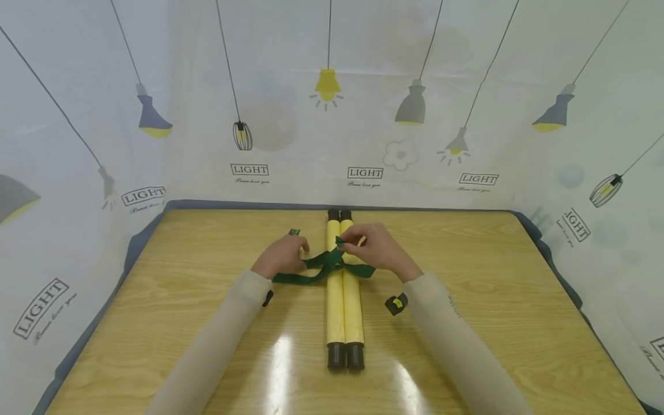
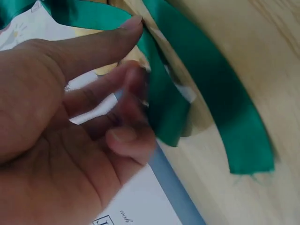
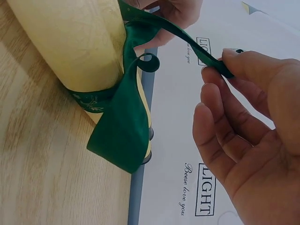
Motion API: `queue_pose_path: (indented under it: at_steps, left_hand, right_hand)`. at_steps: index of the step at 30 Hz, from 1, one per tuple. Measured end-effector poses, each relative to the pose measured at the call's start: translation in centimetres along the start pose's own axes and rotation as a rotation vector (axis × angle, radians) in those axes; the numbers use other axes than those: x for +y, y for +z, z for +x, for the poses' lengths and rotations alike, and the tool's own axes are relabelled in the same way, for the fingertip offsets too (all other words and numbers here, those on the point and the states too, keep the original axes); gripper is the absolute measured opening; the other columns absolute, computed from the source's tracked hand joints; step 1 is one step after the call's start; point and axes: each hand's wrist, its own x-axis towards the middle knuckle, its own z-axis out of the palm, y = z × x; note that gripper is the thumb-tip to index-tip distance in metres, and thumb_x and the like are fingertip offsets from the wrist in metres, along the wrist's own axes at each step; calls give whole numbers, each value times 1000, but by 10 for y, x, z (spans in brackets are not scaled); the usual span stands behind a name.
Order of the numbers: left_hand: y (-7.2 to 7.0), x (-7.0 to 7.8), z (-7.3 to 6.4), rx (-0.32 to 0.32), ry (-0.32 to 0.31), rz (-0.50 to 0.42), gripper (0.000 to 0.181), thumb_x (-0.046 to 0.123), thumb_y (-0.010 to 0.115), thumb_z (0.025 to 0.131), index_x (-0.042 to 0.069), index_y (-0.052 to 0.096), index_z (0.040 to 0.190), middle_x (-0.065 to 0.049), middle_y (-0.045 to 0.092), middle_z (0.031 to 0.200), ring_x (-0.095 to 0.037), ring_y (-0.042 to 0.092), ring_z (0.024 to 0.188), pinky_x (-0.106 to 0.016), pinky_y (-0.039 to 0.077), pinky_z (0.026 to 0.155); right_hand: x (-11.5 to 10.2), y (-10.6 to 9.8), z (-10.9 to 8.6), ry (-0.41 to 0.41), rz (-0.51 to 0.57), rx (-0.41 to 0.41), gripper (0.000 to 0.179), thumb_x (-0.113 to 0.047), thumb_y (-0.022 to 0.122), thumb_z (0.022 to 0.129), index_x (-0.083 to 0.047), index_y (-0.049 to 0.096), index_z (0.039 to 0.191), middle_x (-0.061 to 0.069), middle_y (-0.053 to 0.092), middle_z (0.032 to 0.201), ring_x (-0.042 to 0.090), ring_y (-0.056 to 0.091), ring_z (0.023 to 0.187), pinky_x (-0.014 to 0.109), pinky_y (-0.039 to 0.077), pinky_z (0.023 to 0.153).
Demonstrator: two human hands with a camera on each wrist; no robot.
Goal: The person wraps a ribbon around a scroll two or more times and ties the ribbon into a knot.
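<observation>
Two pale yellow tubes [image 1: 336, 308] with black end caps [image 1: 336, 356] lie side by side on the table, pointing away from me. Around their middle passes a green ribbon [image 1: 329, 264], crossed on top, with a loose loop [image 3: 123, 129] hanging at the right side. My right hand [image 1: 377, 246] pinches one ribbon end between thumb and forefinger, raised above the tubes. On the left, my left hand [image 1: 282, 255] has its thumb and curled fingers at another stretch of ribbon; its fingertips are blurred in the left wrist view. A cut ribbon end [image 2: 248, 150] lies beside that hand.
A small black piece with a yellow mark [image 1: 396, 304] is beside my right wrist. The wooden table [image 1: 467, 346] meets a white printed cloth [image 1: 311, 184] at its back and sides.
</observation>
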Motion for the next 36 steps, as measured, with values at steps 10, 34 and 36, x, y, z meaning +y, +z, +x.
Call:
queue_pose_path:
  at_steps: [10, 34, 36]
  left_hand:
    - [1, -3, -3, -54, -45, -51, 47, 15, 73, 96, 14, 46, 58, 3, 44, 57, -9, 32, 49, -24, 35, 50]
    - [-10, 35, -46, -190, 225, -453, 20, 27, 62, 104, 13, 68, 92, 0, 58, 53, -31, 58, 48, -30, 45, 48]
    - [-7, 42, -48, -201, 242, -530, 19, 28, 61, 105, 12, 67, 96, -2, 60, 53, -39, 61, 53, -32, 47, 49]
  right_hand:
    - [-1, -1, -1, 17, 12, -6, 12, -19, 73, 97, -11, 78, 103, 0, 76, 91, 12, 69, 82, 28, 59, 74]
    - [2, -2, 2, 26, 5, 3, 13, -22, 73, 97, -12, 77, 105, 0, 77, 92, 13, 70, 84, 33, 59, 77]
    - [3, -1, 2, 25, 6, 2, 14, -22, 72, 97, -12, 77, 105, 0, 77, 92, 14, 70, 84, 33, 59, 77]
